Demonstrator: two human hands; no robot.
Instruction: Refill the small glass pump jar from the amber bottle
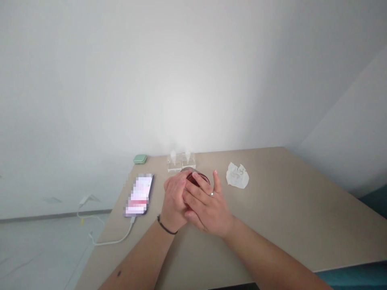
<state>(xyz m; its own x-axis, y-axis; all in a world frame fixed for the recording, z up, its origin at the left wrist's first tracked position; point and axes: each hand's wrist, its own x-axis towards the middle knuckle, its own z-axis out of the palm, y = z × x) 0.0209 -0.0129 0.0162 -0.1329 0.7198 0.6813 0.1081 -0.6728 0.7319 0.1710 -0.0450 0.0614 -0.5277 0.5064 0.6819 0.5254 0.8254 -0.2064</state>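
Note:
Between my hands is a reddish-brown rounded object (206,176) with a curved, shiny rim. Most of it is hidden, so its exact kind is unclear. My left hand (175,197), with a dark band at the wrist, curls around its near left side. Across its front and top lies my right hand (207,203), fingers stretched out and a ring on one of them. The right fingertips reach over the rim, and the thumb side touches my left hand.
A phone (139,195) on a white charging cable (116,241) lies left on the beige table (290,209). Against the wall are a small green case (140,159) and a clear holder (174,164) with white-tipped pieces. A crumpled tissue (238,176) lies right.

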